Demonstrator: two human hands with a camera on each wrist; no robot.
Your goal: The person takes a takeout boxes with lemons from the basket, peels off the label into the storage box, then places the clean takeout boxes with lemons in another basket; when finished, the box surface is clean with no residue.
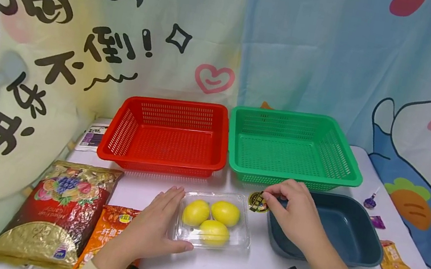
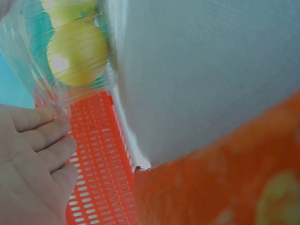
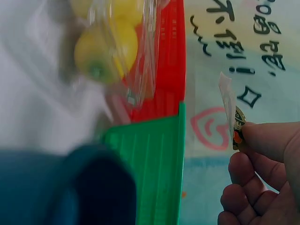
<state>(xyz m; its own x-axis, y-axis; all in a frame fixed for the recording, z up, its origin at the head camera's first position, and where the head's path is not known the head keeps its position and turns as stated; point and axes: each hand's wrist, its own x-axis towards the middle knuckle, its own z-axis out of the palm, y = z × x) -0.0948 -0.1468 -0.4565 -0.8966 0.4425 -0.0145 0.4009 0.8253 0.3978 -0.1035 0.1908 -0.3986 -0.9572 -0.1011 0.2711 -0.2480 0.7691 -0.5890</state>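
A clear plastic clamshell box (image 1: 237, 243) holding 3 lemons (image 1: 214, 233) stands in the middle of the white table. My left hand (image 1: 159, 225) rests against its left side, the fingers straight and the thumb near its front corner. In the left wrist view those fingertips touch the box's plastic edge. Between thumb and forefinger, my right hand (image 1: 296, 212) pinches a round black-and-gold sticker (image 1: 257, 202), held just right of the box. The right wrist view shows the sticker (image 3: 237, 129) with a white flap beside it, its other fingers curled.
Behind stand a red basket (image 1: 172, 146) and a green basket (image 1: 276, 156). A dark blue tub (image 1: 349, 233) sits under my right hand. Candy bags (image 1: 56, 217) and an orange snack bag (image 1: 112, 226) lie left; a lollipop (image 1: 370, 201), a purple wrapper (image 1: 377, 222) and an orange packet (image 1: 396, 262) lie right.
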